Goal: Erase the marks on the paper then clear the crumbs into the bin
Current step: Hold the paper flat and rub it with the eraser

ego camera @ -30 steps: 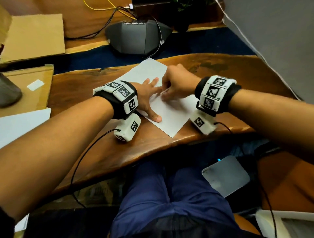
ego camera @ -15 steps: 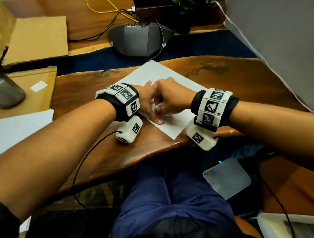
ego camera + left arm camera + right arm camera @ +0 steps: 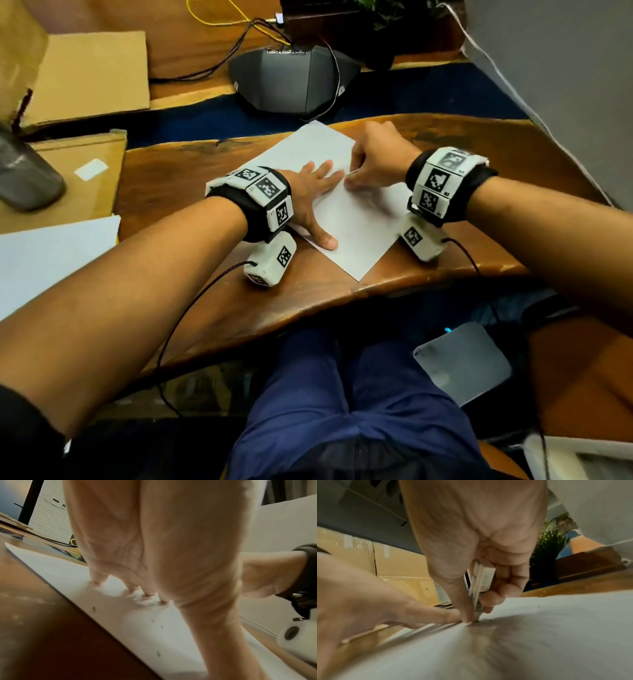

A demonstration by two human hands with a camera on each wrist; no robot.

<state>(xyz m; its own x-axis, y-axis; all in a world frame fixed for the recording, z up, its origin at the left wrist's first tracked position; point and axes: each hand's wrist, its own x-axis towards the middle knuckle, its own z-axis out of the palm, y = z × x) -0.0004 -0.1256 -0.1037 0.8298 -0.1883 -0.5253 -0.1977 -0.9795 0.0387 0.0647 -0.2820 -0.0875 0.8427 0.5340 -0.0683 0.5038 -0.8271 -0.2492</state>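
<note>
A white sheet of paper (image 3: 346, 205) is laid at an angle on the wooden table (image 3: 479, 144), one corner reaching toward the near edge and the far corner toward the blue strip. Its surface is seen as plain white from the head view; any marks cannot be made out there. A few small dark crumbs (image 3: 159, 653) are scattered on the paper near its left edge, as shown in the left wrist view. The left hand (image 3: 310, 202) is spread flat on the sheet with fingers straight and the thumb stretched toward the near corner, so that the paper is pinned down; nothing is gripped by it. The right hand (image 3: 373, 157) is curled around an eraser (image 3: 479, 592), a white block in a printed sleeve, which is pinched between the thumb and the bent fingers and stood on end with its lower tip pressed to the paper just beside the left hand's fingertips (image 3: 452, 615). The paper around that tip is blurred in the right wrist view. A grey conference phone (image 3: 294, 82) with cables is set beyond the paper, flattened cardboard (image 3: 89, 75) is lying to the far left, and further white sheets (image 3: 51, 250) are lying at the left edge. Compared with half a second ago, the right hand has been moved away from the body toward the far part of the sheet, and the left hand's thumb, then partly covered by the right hand, is fully exposed.
</note>
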